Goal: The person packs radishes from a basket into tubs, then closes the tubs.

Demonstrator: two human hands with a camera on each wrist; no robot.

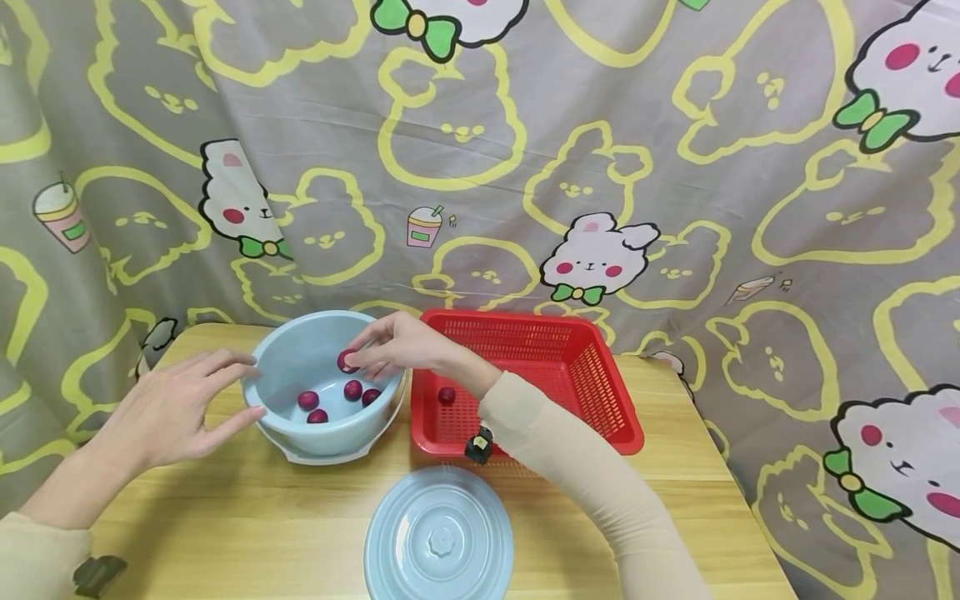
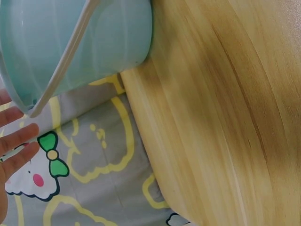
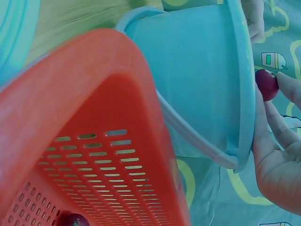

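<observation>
My right hand [image 1: 397,343] pinches a small round dark-red fruit [image 1: 347,361] between thumb and fingertips over a light-blue bucket [image 1: 283,367]. In the right wrist view, the held fruit [image 3: 266,85] shows just beyond the bucket's rim. Several similar fruits [image 1: 308,401] lie on the bucket's bottom. My left hand [image 1: 168,408] is beside the bucket's left rim, fingers spread and holding nothing; its fingertips [image 2: 29,132] show near the rim in the left wrist view. Right of the bucket stands a red slotted basket [image 1: 632,435] with one visible dark-red fruit [image 1: 447,395] in it.
A round light-blue lid [image 1: 439,542] lies on the wooden table [image 1: 247,525] in front of the bucket and basket. The bucket's pale handle [image 2: 66,61] hangs down its side. Behind the table hangs a grey patterned curtain [image 1: 480,275].
</observation>
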